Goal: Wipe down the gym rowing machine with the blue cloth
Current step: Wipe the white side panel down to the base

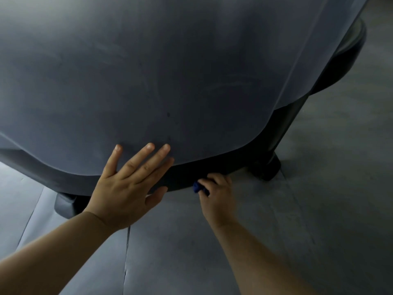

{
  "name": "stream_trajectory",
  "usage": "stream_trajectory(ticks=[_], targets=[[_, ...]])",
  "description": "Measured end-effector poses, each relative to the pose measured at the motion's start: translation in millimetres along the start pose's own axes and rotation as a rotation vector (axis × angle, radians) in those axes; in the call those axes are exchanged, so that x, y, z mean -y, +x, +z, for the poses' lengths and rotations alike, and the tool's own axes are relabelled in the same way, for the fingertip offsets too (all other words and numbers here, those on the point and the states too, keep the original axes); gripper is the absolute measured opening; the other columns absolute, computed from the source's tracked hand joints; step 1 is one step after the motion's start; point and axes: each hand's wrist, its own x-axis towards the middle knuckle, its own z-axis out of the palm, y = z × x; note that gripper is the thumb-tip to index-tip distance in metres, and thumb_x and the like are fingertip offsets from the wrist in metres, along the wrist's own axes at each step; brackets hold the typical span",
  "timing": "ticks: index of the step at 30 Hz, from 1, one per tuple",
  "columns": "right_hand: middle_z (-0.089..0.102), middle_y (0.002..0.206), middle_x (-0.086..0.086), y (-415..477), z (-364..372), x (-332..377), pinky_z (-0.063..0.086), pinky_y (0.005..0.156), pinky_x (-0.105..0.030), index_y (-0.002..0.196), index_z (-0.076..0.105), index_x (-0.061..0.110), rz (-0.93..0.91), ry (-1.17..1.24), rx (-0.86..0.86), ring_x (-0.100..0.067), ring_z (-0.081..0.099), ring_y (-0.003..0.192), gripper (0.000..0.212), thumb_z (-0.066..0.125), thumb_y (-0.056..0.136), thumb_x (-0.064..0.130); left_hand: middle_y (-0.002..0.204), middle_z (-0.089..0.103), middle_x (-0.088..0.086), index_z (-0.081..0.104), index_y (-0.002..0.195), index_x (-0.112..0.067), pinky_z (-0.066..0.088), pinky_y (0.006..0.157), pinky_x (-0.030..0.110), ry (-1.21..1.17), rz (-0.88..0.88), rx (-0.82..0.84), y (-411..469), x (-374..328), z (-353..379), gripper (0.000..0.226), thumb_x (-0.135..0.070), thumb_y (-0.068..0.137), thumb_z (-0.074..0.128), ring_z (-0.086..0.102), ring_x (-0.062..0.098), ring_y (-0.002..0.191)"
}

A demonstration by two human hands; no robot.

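- Grey floor mats [212,252] — seams visible.
- Left hand [127,188]: fingers straight and spread, flat on the rowing machine's grey housing [170,81].
- Right hand [217,196]: fingers curled round the bunched blue cloth [198,186] — against the housing's dark lower rim.

I see grey floor matting [319,209] spread across the near and right side. A dark seam [127,248] runs through it, near left.

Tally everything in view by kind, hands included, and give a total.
Hands: 2 (left hand, right hand)
Blue cloth: 1
Rowing machine: 1
Total: 4
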Motion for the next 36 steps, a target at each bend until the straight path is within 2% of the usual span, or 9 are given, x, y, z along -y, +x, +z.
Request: stream_trajectory(ticks=[4,10,14,17,23,26,29,32,36], targets=[[0.064,0.089,-0.004,-3.4,3.1,15.1,0.056,0.065,-0.031,0.076,0.074,0.014,0.094,-0.004,0.086,-0.032,0.064,0.082,0.029,0.088,0.052,0.005,0.163,0.021,-0.001,0.038,0.151,-0.019,0.008,0.12,0.054,-0.003,0.022,0.022,-1.7,4.7,-1.1,0.059,-0.045,0.098,0.042,0.015,0.021,0.151],[0.061,0.103,-0.006,23.8,-32.8,75.1,0.048,0.081,-0.029,0.093,0.067,0.01,-0.004,0.194,-0.169,-0.025,0.056,0.097,0.032,0.084,0.067,0.006,0.162,0.022,-0.001,0.04,0.149,-0.02,0.011,0.119,0.059,0.008,0.01,0.08,-6.2,12.6,-12.1,0.058,-0.045,0.098,0.039,0.012,0.02,0.151],[0.065,0.095,-0.005,15.9,-21.9,63.1,0.055,0.069,-0.037,0.089,0.074,0.01,-0.028,0.099,-0.093,-0.029,0.059,0.086,0.028,0.084,0.064,0.005,0.163,0.021,0.002,0.041,0.149,-0.022,0.008,0.118,0.061,-0.016,-0.079,0.125,-13.4,15.4,-24.7,0.059,-0.048,0.096,0.036,0.01,0.024,0.151],[0.065,0.087,-0.002,9.3,-5.3,47.3,0.051,0.062,-0.032,0.081,0.074,0.014,-0.038,0.045,-0.035,-0.027,0.056,0.078,0.019,0.082,0.065,0.008,0.163,0.02,0.002,0.04,0.149,-0.022,0.008,0.118,0.061,-0.002,-0.085,0.142,-25.0,28.0,-26.5,0.06,-0.048,0.095,0.038,0.01,0.026,0.151],[0.065,0.083,-0.003,-11.0,26.2,31.9,0.052,0.063,-0.03,0.072,0.074,0.014,0.094,0.018,0.078,-0.032,0.064,0.075,0.023,0.085,0.057,0.0,0.164,0.014,0.001,0.04,0.149,-0.022,0.009,0.118,0.06,0.021,-0.042,0.092,-39.9,42.7,-10.7,0.061,-0.044,0.093,0.046,0.009,0.026,0.152],[0.064,0.093,-0.006,-6.1,9.5,48.1,0.056,0.071,-0.035,0.085,0.073,0.011,0.06,0.085,-0.025,-0.032,0.063,0.084,0.021,0.079,0.065,0.007,0.164,0.013,0.001,0.038,0.15,-0.022,0.006,0.119,0.059,0.03,-0.04,0.088,-39.6,43.9,-6.7,0.061,-0.043,0.094,0.045,0.005,0.025,0.152],[0.06,0.099,-0.008,13.3,-31.7,89.5,0.042,0.087,-0.017,0.091,0.068,0.006,-0.091,0.197,-0.204,-0.025,0.057,0.092,0.019,0.073,0.076,0.016,0.164,0.015,0.002,0.038,0.151,-0.022,0.008,0.119,0.06,0.036,-0.041,0.115,-39.2,44.2,-12.3,0.06,-0.043,0.094,0.042,0.006,0.026,0.152],[0.052,0.108,-0.004,40.4,-70.7,129.6,0.044,0.087,-0.022,0.096,0.065,0.002,-0.183,0.271,-0.366,-0.024,0.055,0.095,0.021,0.066,0.083,0.017,0.164,0.01,0.003,0.035,0.151,-0.024,0.005,0.12,0.058,0.008,-0.074,0.178,-36.3,38.9,-24.5,0.062,-0.047,0.093,0.035,0.002,0.026,0.152],[0.06,0.105,-0.012,51.0,-66.7,124.9,0.036,0.095,-0.015,0.098,0.071,0.005,-0.243,0.116,-0.326,-0.025,0.052,0.099,0.024,0.079,0.076,0.008,0.164,0.001,0.007,0.023,0.152,-0.028,0.003,0.121,0.055,-0.006,-0.161,0.196,-38.0,34.4,-37.0,0.066,-0.048,0.09,0.036,-0.004,0.026,0.152]])
